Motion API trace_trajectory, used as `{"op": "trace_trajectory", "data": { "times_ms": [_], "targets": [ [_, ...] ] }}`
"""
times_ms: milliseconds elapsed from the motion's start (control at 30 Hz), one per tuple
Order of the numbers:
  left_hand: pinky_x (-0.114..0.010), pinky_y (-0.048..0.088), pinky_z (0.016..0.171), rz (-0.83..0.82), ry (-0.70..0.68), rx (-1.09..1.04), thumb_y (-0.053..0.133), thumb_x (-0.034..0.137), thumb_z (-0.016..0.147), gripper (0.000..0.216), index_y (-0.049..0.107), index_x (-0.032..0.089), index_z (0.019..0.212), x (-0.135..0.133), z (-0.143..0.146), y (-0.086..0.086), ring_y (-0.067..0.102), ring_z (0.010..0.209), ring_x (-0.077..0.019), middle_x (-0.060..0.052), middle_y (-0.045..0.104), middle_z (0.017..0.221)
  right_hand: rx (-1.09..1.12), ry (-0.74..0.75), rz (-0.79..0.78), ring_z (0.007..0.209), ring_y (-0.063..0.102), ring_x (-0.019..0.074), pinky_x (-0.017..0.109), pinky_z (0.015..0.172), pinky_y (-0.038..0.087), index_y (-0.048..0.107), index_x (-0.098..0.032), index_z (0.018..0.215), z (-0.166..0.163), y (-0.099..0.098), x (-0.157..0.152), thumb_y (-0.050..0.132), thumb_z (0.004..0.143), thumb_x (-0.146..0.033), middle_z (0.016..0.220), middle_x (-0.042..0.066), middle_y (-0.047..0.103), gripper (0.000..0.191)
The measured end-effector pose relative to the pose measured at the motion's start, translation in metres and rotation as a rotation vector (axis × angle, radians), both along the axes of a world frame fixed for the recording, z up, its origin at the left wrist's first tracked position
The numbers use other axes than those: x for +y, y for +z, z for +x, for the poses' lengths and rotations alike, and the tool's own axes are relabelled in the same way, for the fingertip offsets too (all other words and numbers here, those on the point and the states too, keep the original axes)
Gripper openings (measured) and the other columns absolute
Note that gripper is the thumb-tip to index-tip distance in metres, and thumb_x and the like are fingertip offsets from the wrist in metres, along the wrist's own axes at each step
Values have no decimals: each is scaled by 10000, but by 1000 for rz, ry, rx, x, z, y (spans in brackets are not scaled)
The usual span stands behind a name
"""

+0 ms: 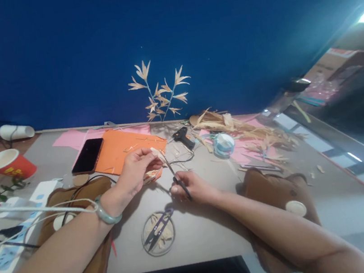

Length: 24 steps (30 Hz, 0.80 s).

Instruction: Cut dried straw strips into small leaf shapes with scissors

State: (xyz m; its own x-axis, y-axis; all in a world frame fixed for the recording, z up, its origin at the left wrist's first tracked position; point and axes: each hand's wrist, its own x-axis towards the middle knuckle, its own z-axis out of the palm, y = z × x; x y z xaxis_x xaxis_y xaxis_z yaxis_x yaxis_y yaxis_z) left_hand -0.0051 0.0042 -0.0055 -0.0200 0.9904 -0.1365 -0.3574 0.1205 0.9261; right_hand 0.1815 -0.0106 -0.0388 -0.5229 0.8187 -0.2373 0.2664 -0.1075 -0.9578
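Observation:
My left hand (134,173) pinches a small pale strip of dried husk (156,153) between thumb and fingers, above the orange paper. Dark-handled scissors (183,185) are in my right hand (198,188), which is closed round the handles. Their blades point up and away, reaching the husk strip; whether they are parted is too small to tell. Nearer me, purple-handled thread snips (158,231) lie across a small round dish (143,240) containing husk scraps. Behind my hands, a stem of dried husk flowers (162,96) stands against the blue backdrop.
Behind my hands are a black glue gun (184,138), a tape roll (223,145) and a pile of husks (224,123). A phone (88,156) rests on orange paper (111,154). Left stand a paper cup (18,165) and power strip (37,199). Brown cushions (272,191) lie under both forearms.

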Motion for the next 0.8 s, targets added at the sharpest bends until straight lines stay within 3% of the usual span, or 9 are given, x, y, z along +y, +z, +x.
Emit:
{"op": "trace_trajectory", "data": {
  "times_ms": [600,800],
  "targets": [
    [-219,514,585,6,7,-10,743,260,665,213,582,153,753,-1,0,0,629,555,-104,1,670,630,58,-124,38,324,403,70,184,346,268,397,-199,598,0,-12,1,728,673,-492,382,-67,490,448],
    [-232,504,614,-43,-243,127,737,225,653,187,621,155,782,-6,2,-2,645,608,-121,-10,669,669,167,-255,131,536,568,116,239,511,447,483,-188,723,2,9,2,803,584,-450,640,-16,617,436]
  ]
}}
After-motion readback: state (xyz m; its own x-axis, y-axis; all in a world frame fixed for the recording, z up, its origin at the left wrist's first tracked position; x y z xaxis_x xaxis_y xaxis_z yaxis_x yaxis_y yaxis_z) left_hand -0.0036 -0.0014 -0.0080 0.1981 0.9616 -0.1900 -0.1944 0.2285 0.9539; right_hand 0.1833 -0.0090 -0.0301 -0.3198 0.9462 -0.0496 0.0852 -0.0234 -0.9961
